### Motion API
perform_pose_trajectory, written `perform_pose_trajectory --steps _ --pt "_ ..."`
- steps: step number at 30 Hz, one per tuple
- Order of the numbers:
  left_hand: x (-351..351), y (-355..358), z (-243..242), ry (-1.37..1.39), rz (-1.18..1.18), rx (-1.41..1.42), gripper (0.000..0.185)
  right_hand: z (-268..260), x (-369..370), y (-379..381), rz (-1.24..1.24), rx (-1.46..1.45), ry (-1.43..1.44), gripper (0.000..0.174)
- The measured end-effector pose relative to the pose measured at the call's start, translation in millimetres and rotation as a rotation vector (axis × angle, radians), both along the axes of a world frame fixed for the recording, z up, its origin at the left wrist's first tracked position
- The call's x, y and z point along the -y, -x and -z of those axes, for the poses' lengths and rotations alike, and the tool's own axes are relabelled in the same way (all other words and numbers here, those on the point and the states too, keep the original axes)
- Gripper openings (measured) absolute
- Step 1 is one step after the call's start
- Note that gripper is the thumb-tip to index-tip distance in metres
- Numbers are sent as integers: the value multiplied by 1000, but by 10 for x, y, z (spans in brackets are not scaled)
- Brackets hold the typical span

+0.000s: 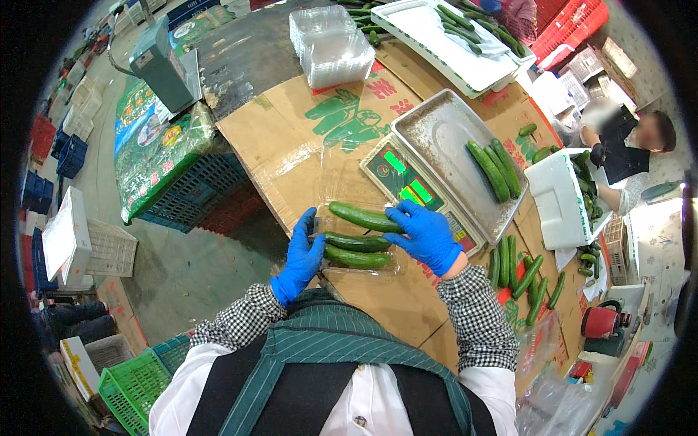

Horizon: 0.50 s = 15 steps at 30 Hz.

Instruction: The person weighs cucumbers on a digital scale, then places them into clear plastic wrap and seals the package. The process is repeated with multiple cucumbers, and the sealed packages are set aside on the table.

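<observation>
A clear plastic clamshell box (349,182) lies with its lid raised on the cardboard before me. Two cucumbers (357,257) rest in its tray, and a third cucumber (362,217) lies above them, its right end between the thumb and fingers of my right hand (425,234). My left hand (301,256), in a blue glove like the right, is at the tray's left edge with thumb and fingers apart; whether it touches the tray is unclear. Beyond the box stands a digital scale (420,185), with several cucumbers (493,169) on its metal pan.
Loose cucumbers (526,278) lie right of the scale. Stacked clear boxes (330,49) stand at the far side, beside a white foam tray (431,46). A co-worker (621,141) is at the right by a foam box (559,201) of cucumbers. Covered crates (169,147) stand left of the table.
</observation>
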<state>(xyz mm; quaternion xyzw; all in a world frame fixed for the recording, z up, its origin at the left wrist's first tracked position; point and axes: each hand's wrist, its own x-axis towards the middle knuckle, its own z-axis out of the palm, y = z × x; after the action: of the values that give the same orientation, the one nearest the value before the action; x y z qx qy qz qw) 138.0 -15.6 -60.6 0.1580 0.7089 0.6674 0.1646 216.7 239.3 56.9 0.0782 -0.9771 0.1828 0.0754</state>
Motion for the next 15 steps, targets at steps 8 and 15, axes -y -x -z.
perform_pose_trajectory --steps 8,15 --pt "-24 40 91 44 1 -58 59 388 72 65 8 -24 -41 40" --pt "-40 21 57 28 -16 0 60 477 138 -9 95 43 -15 43"
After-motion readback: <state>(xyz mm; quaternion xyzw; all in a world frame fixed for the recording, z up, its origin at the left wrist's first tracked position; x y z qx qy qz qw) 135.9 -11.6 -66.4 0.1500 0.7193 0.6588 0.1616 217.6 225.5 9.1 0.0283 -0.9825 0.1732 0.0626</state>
